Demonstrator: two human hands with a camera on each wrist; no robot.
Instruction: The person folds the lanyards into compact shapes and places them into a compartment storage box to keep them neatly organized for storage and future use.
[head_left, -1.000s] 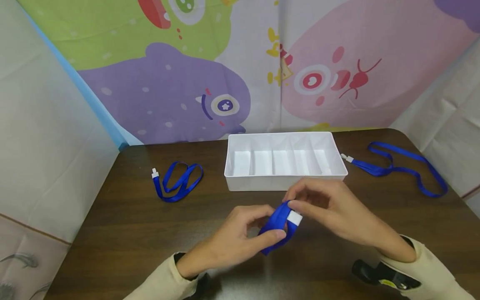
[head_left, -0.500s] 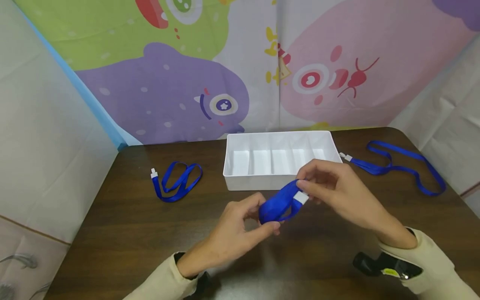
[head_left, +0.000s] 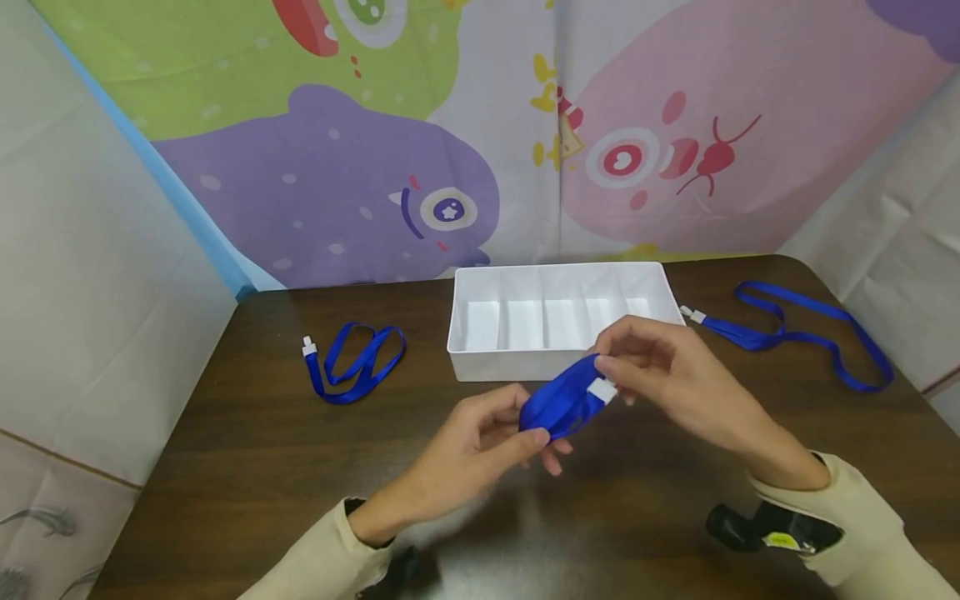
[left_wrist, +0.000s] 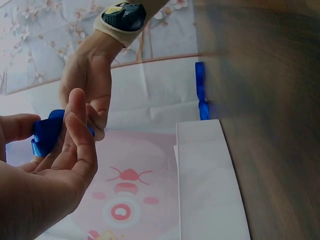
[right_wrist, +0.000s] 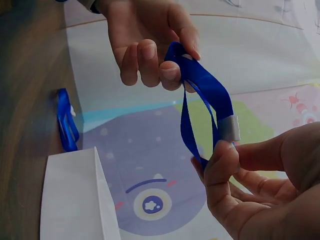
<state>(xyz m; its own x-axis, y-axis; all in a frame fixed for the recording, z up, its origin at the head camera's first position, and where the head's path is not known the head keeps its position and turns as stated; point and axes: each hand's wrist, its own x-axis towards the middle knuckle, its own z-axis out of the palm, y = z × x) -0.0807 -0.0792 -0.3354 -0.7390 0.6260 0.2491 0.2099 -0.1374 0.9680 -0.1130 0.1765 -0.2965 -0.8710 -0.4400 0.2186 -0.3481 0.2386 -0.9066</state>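
Between both hands, above the table, a blue lanyard (head_left: 558,400) is folded into a short looped bundle. My left hand (head_left: 480,446) pinches its lower left end between thumb and fingers, as the left wrist view also shows. The right hand (head_left: 667,379) pinches the upper right end, close to the white clip piece (head_left: 602,390). In the right wrist view the lanyard's loops (right_wrist: 205,90) hang apart between the two hands, and the clip's remaining part is hidden by the right fingers.
Behind the hands stands a white box (head_left: 517,365) with several compartments. A second blue lanyard (head_left: 363,367) lies on the table at left, and a third lanyard (head_left: 810,337) lies at right beside the box. A printed cloth (head_left: 337,192) hangs behind the dark table (head_left: 247,467).
Both hands have lifted the folded lanyard up and slightly toward the box. In the last half second, the left thumb has shifted slightly along it and the bundle looks flatter.
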